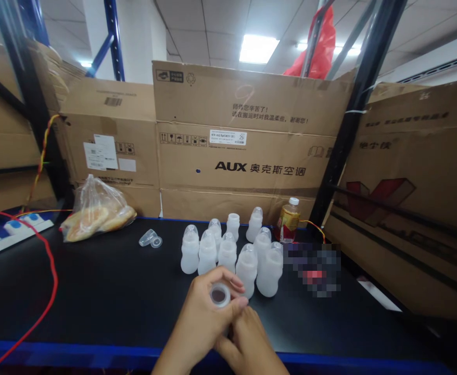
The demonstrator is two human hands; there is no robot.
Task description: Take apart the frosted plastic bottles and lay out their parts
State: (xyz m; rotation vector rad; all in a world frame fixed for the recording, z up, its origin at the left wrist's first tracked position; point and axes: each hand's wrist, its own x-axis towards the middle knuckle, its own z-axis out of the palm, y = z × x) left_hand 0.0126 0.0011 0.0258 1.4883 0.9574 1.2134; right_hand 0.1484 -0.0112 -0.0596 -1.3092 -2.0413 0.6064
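Note:
My left hand [203, 307] is curled around a translucent white baby bottle [219, 295], whose round open mouth faces up toward me. Most of the bottle is hidden by my fingers. Just below and to the right, my right hand [250, 336] is closed against my left. Whatever its curled fingers hold is out of sight. Beyond my hands stand several similar baby bottles [269, 273] in a loose group, most with clear dome caps. One bottle [233, 227] at the back has no dome. To the left of the group lie a clear dome cap [147, 238] and a small ring-shaped piece [156, 242].
A plastic bag of bread [96, 216] lies at the back left of the black table [107, 307]. At the back right stands a drink bottle [290, 221], near a blurred-out patch. A red cable [52, 260] crosses the left side. Cardboard panels [252, 156] wall the back.

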